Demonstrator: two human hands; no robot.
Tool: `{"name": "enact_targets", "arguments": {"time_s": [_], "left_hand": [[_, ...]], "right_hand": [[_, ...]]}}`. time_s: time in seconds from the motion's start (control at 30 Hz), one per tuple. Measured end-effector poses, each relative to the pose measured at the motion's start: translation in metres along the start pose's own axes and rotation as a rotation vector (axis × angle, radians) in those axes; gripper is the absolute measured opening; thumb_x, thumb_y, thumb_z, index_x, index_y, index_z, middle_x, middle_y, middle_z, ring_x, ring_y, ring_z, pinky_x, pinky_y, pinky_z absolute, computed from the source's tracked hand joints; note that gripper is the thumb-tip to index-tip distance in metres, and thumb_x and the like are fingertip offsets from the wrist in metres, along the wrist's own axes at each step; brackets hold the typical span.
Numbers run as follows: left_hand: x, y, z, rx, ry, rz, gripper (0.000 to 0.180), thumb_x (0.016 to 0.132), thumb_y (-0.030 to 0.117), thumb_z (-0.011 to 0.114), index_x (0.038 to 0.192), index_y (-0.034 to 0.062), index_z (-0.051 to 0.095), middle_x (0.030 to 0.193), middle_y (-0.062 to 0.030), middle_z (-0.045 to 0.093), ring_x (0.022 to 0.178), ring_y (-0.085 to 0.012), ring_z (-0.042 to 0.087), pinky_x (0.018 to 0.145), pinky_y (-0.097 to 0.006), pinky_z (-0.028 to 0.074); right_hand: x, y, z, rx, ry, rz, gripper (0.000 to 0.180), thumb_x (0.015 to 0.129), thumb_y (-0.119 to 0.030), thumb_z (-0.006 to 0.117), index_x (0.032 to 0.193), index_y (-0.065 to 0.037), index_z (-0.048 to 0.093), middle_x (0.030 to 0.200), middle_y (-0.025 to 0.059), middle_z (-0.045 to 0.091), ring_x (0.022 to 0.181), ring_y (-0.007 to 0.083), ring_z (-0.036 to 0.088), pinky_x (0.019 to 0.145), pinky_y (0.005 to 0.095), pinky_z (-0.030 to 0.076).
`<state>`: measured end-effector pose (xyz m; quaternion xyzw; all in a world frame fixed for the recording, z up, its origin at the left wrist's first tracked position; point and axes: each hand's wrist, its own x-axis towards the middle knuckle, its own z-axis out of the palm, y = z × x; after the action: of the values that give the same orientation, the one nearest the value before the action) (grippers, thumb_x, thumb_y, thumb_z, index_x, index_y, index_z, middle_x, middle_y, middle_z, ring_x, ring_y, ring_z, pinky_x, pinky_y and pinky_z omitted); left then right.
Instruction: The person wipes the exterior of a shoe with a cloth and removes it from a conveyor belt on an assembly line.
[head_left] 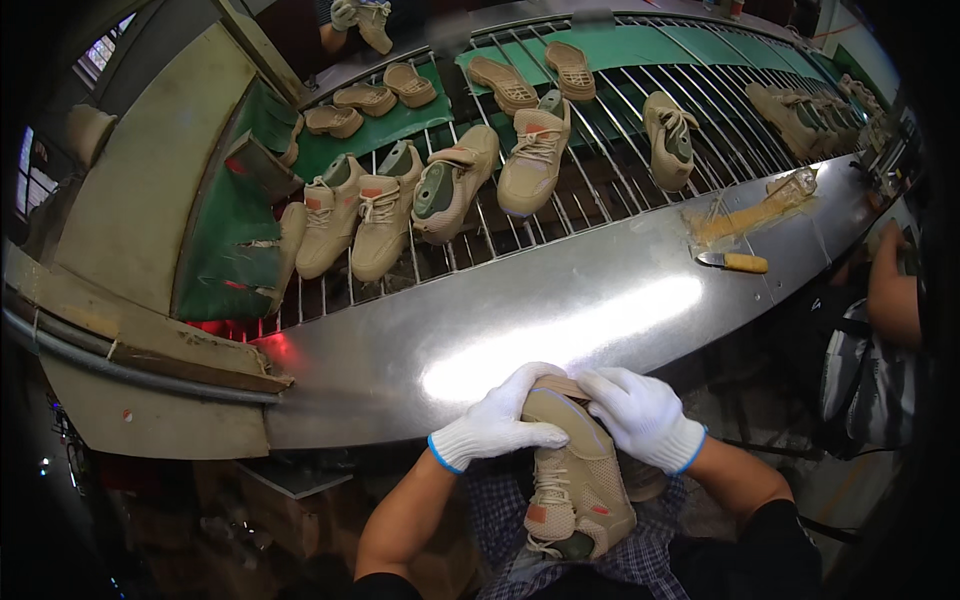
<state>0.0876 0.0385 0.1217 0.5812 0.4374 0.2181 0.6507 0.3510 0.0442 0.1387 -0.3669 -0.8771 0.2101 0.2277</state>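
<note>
A beige lace-up shoe (590,480) lies on my lap, toe pointing away from me. At its toe, a tan sole (562,386) shows between my hands. My left hand (500,425), in a white knit glove with a blue cuff, closes round the left side of the toe, thumb over the upper. Gloved the same way, my right hand (640,418) grips the toe from the right, fingers bent at the sole's edge. How far the sole runs under the shoe is hidden.
Beyond the metal ledge (400,350), a rack of metal bars (600,190) carries several beige shoes (535,160) and loose soles (502,84). A yellow-handled knife (735,262) rests on the ledge. Other people's hands show at far left (343,14) and right (890,245).
</note>
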Motion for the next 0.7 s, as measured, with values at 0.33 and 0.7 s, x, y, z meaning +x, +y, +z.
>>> {"name": "enact_targets", "arguments": {"time_s": [0.33, 0.7], "left_hand": [[-0.002, -0.009, -0.005, 0.080, 0.104, 0.072, 0.078, 0.085, 0.038, 0.088, 0.147, 0.0040, 0.054, 0.136, -0.0162, 0.063, 0.128, -0.0281, 0.062, 0.110, -0.040, 0.050], [0.027, 0.038, 0.023, 0.794, 0.183, 0.388, 0.024, 0.102, 0.025, 0.060, 0.099, 0.0078, 0.077, 0.093, -0.0158, 0.074, 0.089, -0.0362, 0.070, 0.082, -0.045, 0.056]], "right_hand": [[0.030, -0.036, -0.031, 0.152, -0.280, 0.406, 0.034, 0.108, -0.027, 0.052, 0.131, -0.005, 0.064, 0.105, 0.0247, 0.074, 0.093, 0.0429, 0.074, 0.085, 0.0481, 0.061], [-0.076, -0.041, 0.035, 0.199, 0.174, 0.156, 0.088, 0.093, -0.036, 0.075, 0.155, 0.013, 0.035, 0.137, 0.0357, 0.059, 0.114, 0.0454, 0.070, 0.095, 0.0439, 0.061]]}}
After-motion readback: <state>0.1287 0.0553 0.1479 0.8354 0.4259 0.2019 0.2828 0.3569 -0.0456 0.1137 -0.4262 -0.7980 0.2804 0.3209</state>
